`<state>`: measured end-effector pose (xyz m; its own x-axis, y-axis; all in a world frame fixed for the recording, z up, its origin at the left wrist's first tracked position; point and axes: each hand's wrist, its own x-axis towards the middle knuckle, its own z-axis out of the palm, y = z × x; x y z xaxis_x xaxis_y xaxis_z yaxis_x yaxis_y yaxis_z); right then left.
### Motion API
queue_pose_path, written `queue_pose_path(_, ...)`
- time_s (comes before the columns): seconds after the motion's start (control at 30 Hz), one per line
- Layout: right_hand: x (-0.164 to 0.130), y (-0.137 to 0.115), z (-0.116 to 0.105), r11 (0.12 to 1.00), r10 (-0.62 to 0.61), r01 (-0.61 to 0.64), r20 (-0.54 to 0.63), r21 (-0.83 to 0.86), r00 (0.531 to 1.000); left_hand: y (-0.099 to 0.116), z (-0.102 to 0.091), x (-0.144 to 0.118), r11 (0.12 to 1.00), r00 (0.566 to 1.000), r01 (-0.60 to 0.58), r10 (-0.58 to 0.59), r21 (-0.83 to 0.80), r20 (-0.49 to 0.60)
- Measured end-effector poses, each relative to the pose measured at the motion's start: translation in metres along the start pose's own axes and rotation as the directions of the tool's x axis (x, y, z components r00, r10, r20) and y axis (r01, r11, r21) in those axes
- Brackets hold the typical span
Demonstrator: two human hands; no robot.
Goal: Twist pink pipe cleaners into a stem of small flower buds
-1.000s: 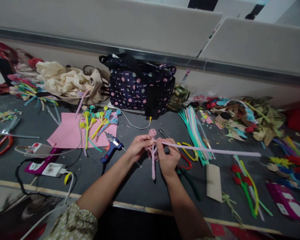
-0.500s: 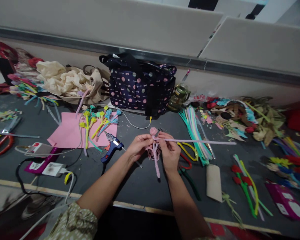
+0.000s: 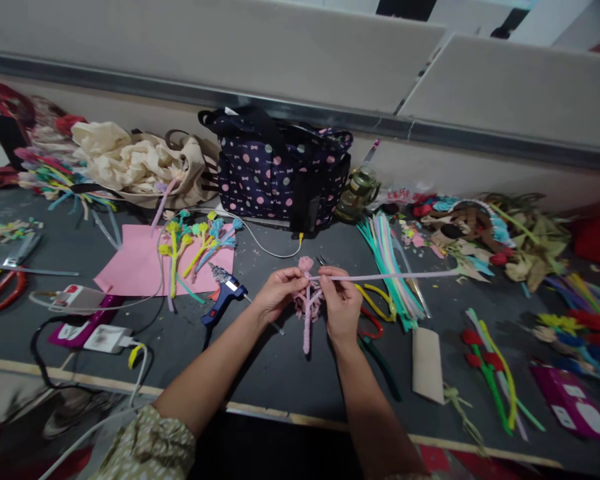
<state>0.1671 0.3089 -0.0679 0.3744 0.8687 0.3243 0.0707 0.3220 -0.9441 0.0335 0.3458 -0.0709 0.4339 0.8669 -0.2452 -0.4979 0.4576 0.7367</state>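
Observation:
Between my hands is a pink pipe-cleaner flower (image 3: 307, 327), its wrapped stem hanging down and a round bud at the top. My left hand (image 3: 280, 293) pinches it just below the bud from the left. My right hand (image 3: 341, 303) is closed on a long pale-pink pipe cleaner (image 3: 405, 275), which runs from the flower's stem out to the right. Ruffled pink pieces show behind the stem, partly covered by the fingers. A blue glue gun (image 3: 223, 299) lies left of my left hand. Beyond my right hand are yellow-and-red-handled tools (image 3: 380, 300), partly hidden.
Finished yellow and blue flowers (image 3: 200, 247) lie on a pink sheet (image 3: 130, 267). A bundle of pipe cleaners (image 3: 393, 270) is at right, near a beige card (image 3: 427, 365) and red flowers (image 3: 485, 360). A dark patterned bag (image 3: 275, 173) and green bottle (image 3: 357, 193) stand at the back.
The flower's stem has swung slightly left to hang nearly upright. The long pipe cleaner's free end has risen a little and shifted left. Both hands keep their hold.

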Motion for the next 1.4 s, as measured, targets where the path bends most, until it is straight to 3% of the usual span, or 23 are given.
queue_pose_path(0.2,0.000,-0.002,0.000,1.000,0.025,-0.025,-0.020,0.000,0.999,0.002,0.002,-0.002,0.999,0.999,0.026,-0.024,0.040,-0.045)
queue_pose_path(0.37,0.001,-0.005,0.001,0.979,0.173,-0.168,-0.035,0.115,0.984,0.003,0.003,-0.002,0.999,0.996,0.040,-0.038,0.020,-0.079)
queue_pose_path(0.57,0.006,-0.009,0.000,0.819,0.433,-0.432,0.088,0.378,0.897,0.004,0.003,-0.001,1.000,0.995,0.019,-0.020,-0.005,-0.102)
queue_pose_path(0.8,0.011,-0.012,-0.003,0.684,0.557,-0.580,0.198,0.443,0.807,0.005,0.003,-0.002,0.999,0.995,-0.036,0.034,-0.021,-0.090)
queue_pose_path(1.03,0.011,-0.014,-0.002,0.603,0.604,-0.660,0.285,0.448,0.744,0.006,0.004,-0.007,0.997,0.998,-0.065,0.065,-0.031,0.013)
queue_pose_path(1.13,0.011,-0.014,-0.003,0.621,0.598,-0.645,0.263,0.445,0.757,0.008,0.006,-0.006,0.999,0.999,-0.037,0.038,-0.035,0.010)
queue_pose_path(1.3,0.008,-0.015,-0.003,0.755,0.501,-0.511,0.142,0.412,0.854,0.008,0.006,-0.005,1.000,0.999,-0.002,0.002,-0.001,-0.050)
queue_pose_path(1.4,0.006,-0.016,-0.001,0.798,0.453,-0.453,0.102,0.396,0.886,0.006,0.004,-0.004,0.999,0.997,0.034,-0.032,0.031,-0.077)
